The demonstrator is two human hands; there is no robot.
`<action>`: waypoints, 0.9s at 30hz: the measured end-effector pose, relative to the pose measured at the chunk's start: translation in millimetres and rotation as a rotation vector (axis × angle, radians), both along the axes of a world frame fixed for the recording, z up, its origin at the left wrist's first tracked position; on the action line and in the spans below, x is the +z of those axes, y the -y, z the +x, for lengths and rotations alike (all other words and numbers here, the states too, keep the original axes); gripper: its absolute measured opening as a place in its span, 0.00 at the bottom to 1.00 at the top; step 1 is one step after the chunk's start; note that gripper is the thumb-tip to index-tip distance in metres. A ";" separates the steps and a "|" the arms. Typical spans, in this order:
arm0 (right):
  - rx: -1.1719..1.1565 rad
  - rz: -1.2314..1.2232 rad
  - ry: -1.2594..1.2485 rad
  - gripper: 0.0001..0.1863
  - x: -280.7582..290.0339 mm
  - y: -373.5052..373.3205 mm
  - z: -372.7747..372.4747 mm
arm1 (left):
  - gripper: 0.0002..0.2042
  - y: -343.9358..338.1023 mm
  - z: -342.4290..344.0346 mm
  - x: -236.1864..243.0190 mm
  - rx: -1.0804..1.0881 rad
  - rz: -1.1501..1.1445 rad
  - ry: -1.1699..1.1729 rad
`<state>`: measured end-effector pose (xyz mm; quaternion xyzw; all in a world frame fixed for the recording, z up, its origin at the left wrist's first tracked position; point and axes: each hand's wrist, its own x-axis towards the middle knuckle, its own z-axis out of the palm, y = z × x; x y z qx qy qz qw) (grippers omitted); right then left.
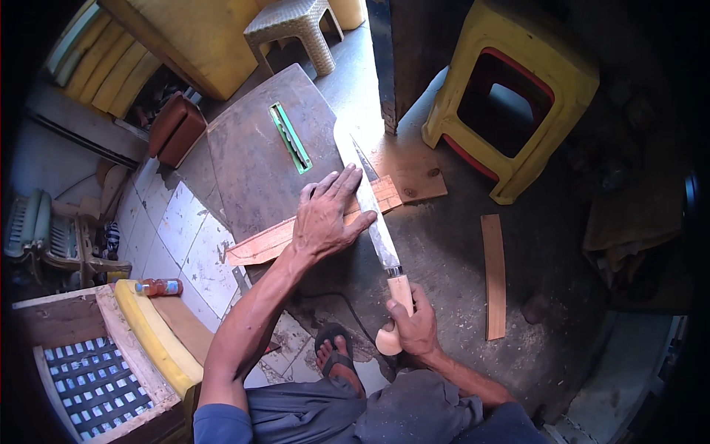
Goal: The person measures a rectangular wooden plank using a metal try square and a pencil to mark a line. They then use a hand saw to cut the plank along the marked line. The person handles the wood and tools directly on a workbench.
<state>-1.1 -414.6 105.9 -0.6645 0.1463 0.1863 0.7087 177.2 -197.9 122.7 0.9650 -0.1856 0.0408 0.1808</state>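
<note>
My right hand (414,320) is closed around the pale wooden pistol-shaped handle of a hand saw (376,222). The long metal blade slants away from me, and its teeth cannot be made out. It crosses a reddish wooden strip (260,243) close to the strip's right end. My left hand (325,214) grips this strip, fingers over its far side and thumb against the blade. Under the strip is a dark low worktable (244,159). A green-framed tool with a dark slotted middle (291,138) lies on it, beyond my left hand.
A flat wooden piece (423,176) lies past the blade, and a loose curved strip (493,277) to the right. A yellow stool (543,140) stands far right, a woven-pattern stool (290,26) at the back. Near left are a webbed wooden frame (103,296) and a bottle (159,287).
</note>
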 end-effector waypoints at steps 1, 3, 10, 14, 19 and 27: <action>-0.011 0.019 -0.001 0.23 1.3 1.0 -0.5 | 0.43 1.8 0.1 1.8 -0.003 0.014 0.000; 0.003 -0.002 0.004 0.22 1.1 3.1 -0.5 | 0.43 4.2 -0.1 5.5 -0.012 0.041 -0.001; 0.086 -0.104 0.053 0.19 -5.2 16.1 5.3 | 0.43 2.6 0.0 1.4 0.014 0.047 -0.008; -0.056 -0.213 0.294 0.14 5.6 34.3 45.5 | 0.43 3.5 -1.6 1.7 0.014 0.041 0.003; 0.030 -0.378 0.584 0.11 35.5 21.9 127.0 | 0.43 5.7 -3.2 -3.0 0.028 0.018 0.022; 0.167 -0.546 0.852 0.09 24.5 -1.9 193.1 | 0.42 6.9 -3.4 1.3 0.034 0.023 0.031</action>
